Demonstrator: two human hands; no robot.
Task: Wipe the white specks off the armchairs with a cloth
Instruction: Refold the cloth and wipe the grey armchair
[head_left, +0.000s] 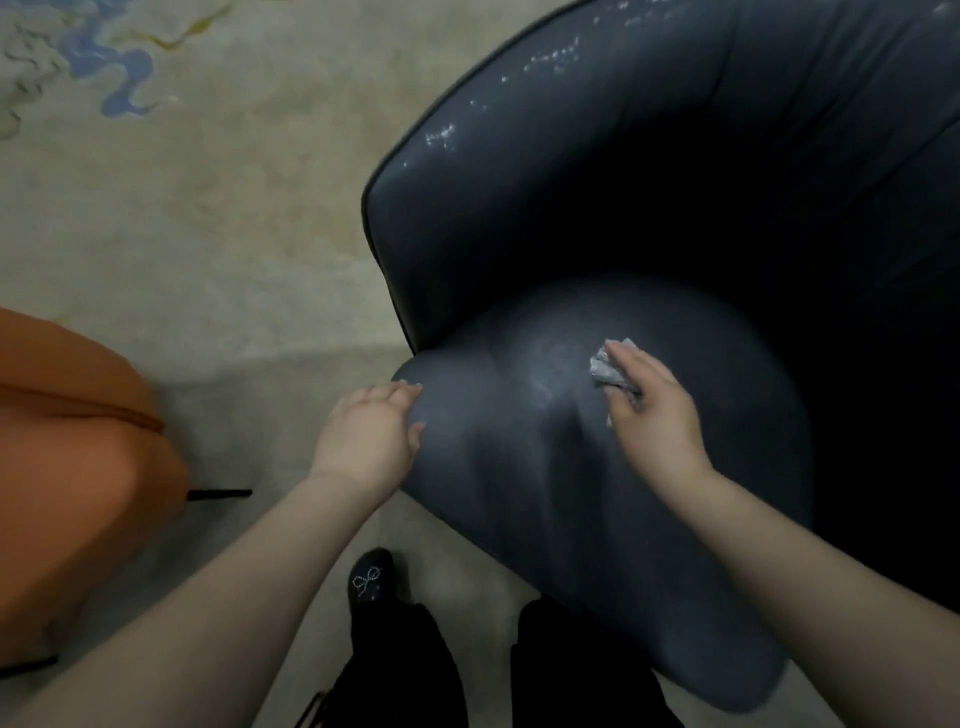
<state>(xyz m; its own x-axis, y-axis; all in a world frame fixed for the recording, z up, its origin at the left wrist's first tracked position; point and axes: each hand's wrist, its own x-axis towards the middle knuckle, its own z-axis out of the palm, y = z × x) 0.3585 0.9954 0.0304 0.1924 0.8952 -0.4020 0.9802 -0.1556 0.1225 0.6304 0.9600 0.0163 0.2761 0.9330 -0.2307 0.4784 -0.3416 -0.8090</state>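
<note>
I see the dark blue armchair (597, 218) with white specks (550, 60) scattered along its back's upper left edge. My right hand (652, 410) grips a crumpled grey cloth (605, 366) pressed on the seat's middle, while my left hand (371, 434) curls over the seat's front left edge.

Both my bare forearms reach forward and down. My left hand (371, 431) is curled, with its fingers and thumb bent around what it grips. My right hand (652, 410) lies palm down, its fingers pressed on what is bunched beneath them.
</note>
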